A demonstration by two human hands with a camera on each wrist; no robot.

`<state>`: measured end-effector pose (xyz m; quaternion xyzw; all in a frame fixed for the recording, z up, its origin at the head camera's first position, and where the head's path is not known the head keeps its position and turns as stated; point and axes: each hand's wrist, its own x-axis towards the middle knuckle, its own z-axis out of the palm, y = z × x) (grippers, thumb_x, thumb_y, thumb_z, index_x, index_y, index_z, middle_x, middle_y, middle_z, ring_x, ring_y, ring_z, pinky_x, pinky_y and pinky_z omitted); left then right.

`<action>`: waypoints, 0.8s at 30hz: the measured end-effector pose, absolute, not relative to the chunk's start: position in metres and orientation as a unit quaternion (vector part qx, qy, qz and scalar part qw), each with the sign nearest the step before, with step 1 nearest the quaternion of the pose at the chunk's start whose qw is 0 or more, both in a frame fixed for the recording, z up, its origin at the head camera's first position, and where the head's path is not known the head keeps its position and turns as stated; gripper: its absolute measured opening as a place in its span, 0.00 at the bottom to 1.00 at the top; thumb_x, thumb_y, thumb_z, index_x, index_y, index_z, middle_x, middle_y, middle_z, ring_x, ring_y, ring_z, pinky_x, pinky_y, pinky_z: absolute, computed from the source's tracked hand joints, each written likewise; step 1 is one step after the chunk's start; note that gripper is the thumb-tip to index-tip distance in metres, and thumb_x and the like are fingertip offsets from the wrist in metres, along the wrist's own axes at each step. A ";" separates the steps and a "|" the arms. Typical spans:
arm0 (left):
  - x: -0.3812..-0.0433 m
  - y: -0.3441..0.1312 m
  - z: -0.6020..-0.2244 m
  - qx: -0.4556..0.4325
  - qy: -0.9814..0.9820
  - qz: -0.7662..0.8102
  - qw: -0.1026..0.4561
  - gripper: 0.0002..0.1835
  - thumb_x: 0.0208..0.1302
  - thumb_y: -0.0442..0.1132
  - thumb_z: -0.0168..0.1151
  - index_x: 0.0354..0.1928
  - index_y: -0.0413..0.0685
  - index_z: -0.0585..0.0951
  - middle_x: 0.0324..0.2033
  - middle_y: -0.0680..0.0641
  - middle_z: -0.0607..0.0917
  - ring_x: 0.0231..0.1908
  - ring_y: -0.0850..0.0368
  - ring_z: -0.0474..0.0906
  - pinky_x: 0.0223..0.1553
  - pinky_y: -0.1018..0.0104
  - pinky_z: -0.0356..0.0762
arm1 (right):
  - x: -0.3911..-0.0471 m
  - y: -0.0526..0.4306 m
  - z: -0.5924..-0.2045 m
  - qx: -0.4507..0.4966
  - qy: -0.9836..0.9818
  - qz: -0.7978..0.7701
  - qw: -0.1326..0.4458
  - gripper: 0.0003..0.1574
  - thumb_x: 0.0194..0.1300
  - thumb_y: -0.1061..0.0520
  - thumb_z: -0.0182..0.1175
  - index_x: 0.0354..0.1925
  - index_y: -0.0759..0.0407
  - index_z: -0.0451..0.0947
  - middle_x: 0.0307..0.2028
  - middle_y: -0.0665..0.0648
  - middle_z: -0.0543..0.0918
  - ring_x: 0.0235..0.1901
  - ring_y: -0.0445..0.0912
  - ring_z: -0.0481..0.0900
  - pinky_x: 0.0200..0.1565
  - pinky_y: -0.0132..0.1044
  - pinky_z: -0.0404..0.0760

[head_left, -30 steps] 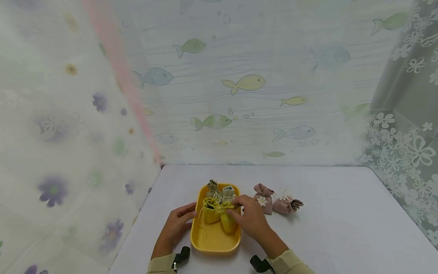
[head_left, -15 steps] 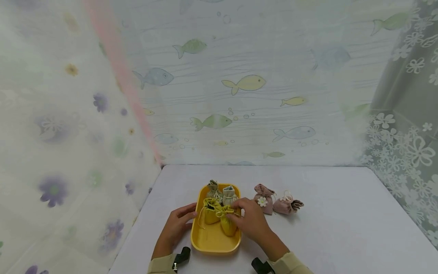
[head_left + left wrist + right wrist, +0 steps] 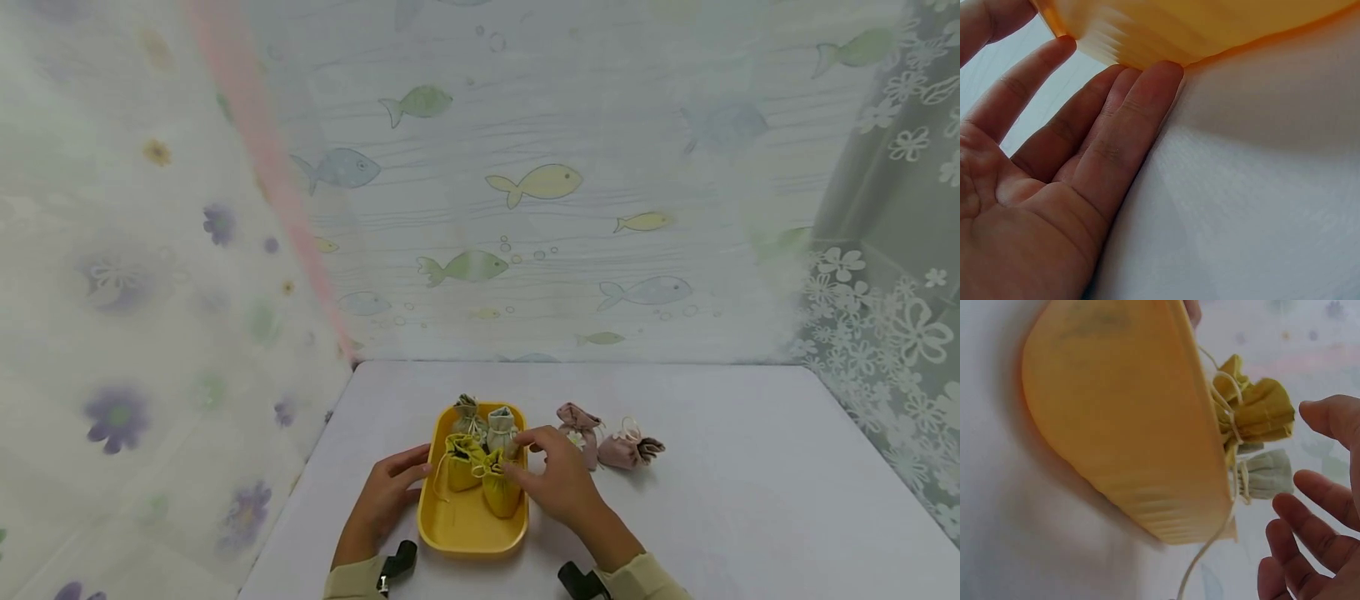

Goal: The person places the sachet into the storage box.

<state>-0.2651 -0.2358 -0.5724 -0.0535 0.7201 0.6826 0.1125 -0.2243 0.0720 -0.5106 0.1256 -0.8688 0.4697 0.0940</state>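
Note:
A yellow plastic tray [image 3: 467, 537] holds several small drawstring pouches. Toward its front are two yellow pouches, the left one [image 3: 462, 473] and the right one [image 3: 501, 497]. Behind them stand a patterned greenish pouch [image 3: 468, 421] and a pale grey-green pouch [image 3: 501, 427]. My left hand [image 3: 386, 496] touches the tray's left side with extended fingertips [image 3: 1163, 78]. Over the tray's right rim, my right hand [image 3: 564, 483] has its thumb and fingers spread. In the right wrist view a gap shows between those fingers [image 3: 1307, 522] and the yellow pouch's gathered top [image 3: 1263, 415].
Two dusty-pink pouches lie right of the tray: one with a flower [image 3: 587, 454], partly behind my right hand, and another [image 3: 621, 452] on its side. A white cloth covers the table [image 3: 720, 492]. Fish-printed fabric [image 3: 540, 250] hangs behind it.
My right thumb and fingers have let go of the right yellow pouch's neck and spread apart. That hand has shifted slightly right. The left hand and tray stay put.

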 end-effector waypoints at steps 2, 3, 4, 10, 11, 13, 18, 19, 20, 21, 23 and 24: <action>-0.266 -0.235 -0.572 -0.055 0.721 0.681 0.112 0.39 0.57 0.54 0.78 0.69 0.49 0.79 0.69 0.43 0.78 0.64 0.49 0.79 0.56 0.55 0.86 | -0.225 0.074 -0.508 0.119 -0.872 0.464 0.103 0.26 0.61 0.42 0.75 0.53 0.50 0.84 0.49 0.47 0.85 0.51 0.51 0.82 0.51 0.50 0.83; -0.266 -0.235 -0.572 -0.056 0.722 0.681 0.111 0.39 0.57 0.55 0.78 0.69 0.49 0.79 0.69 0.43 0.78 0.64 0.49 0.79 0.56 0.55 0.86 | -0.225 0.075 -0.507 0.115 -0.873 0.462 0.109 0.26 0.61 0.43 0.75 0.53 0.51 0.83 0.49 0.47 0.85 0.50 0.52 0.82 0.51 0.50 0.83; -0.266 -0.235 -0.572 -0.057 0.721 0.682 0.112 0.39 0.57 0.55 0.78 0.69 0.49 0.79 0.69 0.43 0.78 0.64 0.49 0.79 0.56 0.55 0.86 | -0.226 0.076 -0.506 0.110 -0.874 0.460 0.113 0.26 0.61 0.44 0.75 0.54 0.51 0.83 0.50 0.48 0.85 0.50 0.52 0.82 0.51 0.50 0.83; -0.266 -0.236 -0.573 -0.058 0.720 0.682 0.115 0.39 0.57 0.54 0.78 0.69 0.49 0.79 0.70 0.43 0.77 0.65 0.49 0.79 0.57 0.55 0.85 | -0.229 0.083 -0.506 0.053 -0.885 0.442 0.136 0.22 0.61 0.46 0.75 0.52 0.46 0.83 0.50 0.47 0.84 0.48 0.49 0.81 0.50 0.46 0.84; -0.266 -0.236 -0.573 -0.058 0.720 0.682 0.115 0.39 0.57 0.54 0.78 0.69 0.49 0.79 0.70 0.43 0.77 0.65 0.49 0.78 0.57 0.55 0.85 | -0.230 0.084 -0.506 0.045 -0.886 0.439 0.141 0.22 0.61 0.46 0.75 0.52 0.45 0.83 0.50 0.47 0.84 0.47 0.49 0.80 0.48 0.46 0.83; -0.266 -0.236 -0.573 -0.056 0.719 0.683 0.115 0.39 0.57 0.54 0.77 0.69 0.48 0.79 0.70 0.43 0.77 0.65 0.49 0.78 0.57 0.55 0.85 | -0.231 0.087 -0.506 0.034 -0.887 0.435 0.155 0.21 0.60 0.46 0.76 0.51 0.45 0.84 0.50 0.49 0.84 0.46 0.50 0.80 0.46 0.45 0.83; -0.265 -0.236 -0.572 -0.053 0.718 0.684 0.115 0.39 0.57 0.55 0.77 0.69 0.48 0.79 0.70 0.43 0.77 0.65 0.49 0.78 0.57 0.55 0.85 | -0.235 0.095 -0.507 0.008 -0.889 0.427 0.167 0.22 0.61 0.46 0.75 0.52 0.47 0.83 0.56 0.52 0.80 0.50 0.51 0.82 0.50 0.48 0.86; -0.265 -0.236 -0.572 -0.054 0.718 0.684 0.116 0.39 0.57 0.55 0.77 0.69 0.49 0.79 0.70 0.43 0.77 0.65 0.49 0.78 0.57 0.55 0.85 | -0.235 0.097 -0.507 -0.001 -0.890 0.426 0.166 0.22 0.62 0.45 0.75 0.52 0.47 0.83 0.57 0.52 0.79 0.52 0.51 0.82 0.52 0.49 0.86; -0.265 -0.236 -0.572 -0.053 0.718 0.685 0.116 0.39 0.57 0.55 0.77 0.69 0.49 0.79 0.70 0.43 0.77 0.65 0.49 0.79 0.57 0.55 0.85 | -0.235 0.098 -0.507 -0.008 -0.889 0.428 0.165 0.22 0.62 0.45 0.74 0.53 0.48 0.83 0.58 0.53 0.78 0.53 0.50 0.82 0.53 0.50 0.86; -0.265 -0.236 -0.572 -0.052 0.718 0.685 0.116 0.39 0.57 0.55 0.77 0.69 0.49 0.79 0.70 0.43 0.77 0.65 0.49 0.79 0.57 0.55 0.85 | -0.235 0.100 -0.507 -0.015 -0.886 0.433 0.164 0.23 0.62 0.45 0.74 0.53 0.48 0.82 0.58 0.53 0.77 0.54 0.51 0.82 0.54 0.50 0.86; -0.265 -0.235 -0.571 -0.053 0.715 0.688 0.116 0.39 0.57 0.55 0.77 0.69 0.49 0.79 0.70 0.44 0.77 0.65 0.49 0.79 0.57 0.55 0.85 | -0.236 0.102 -0.507 -0.025 -0.880 0.444 0.167 0.22 0.62 0.46 0.74 0.53 0.48 0.82 0.59 0.54 0.75 0.54 0.51 0.82 0.55 0.51 0.86; -0.265 -0.235 -0.571 -0.053 0.715 0.688 0.116 0.39 0.57 0.54 0.77 0.69 0.49 0.79 0.70 0.43 0.77 0.65 0.49 0.79 0.57 0.55 0.85 | -0.236 0.103 -0.507 -0.028 -0.878 0.448 0.169 0.22 0.62 0.47 0.74 0.52 0.49 0.82 0.59 0.55 0.75 0.54 0.51 0.83 0.55 0.50 0.86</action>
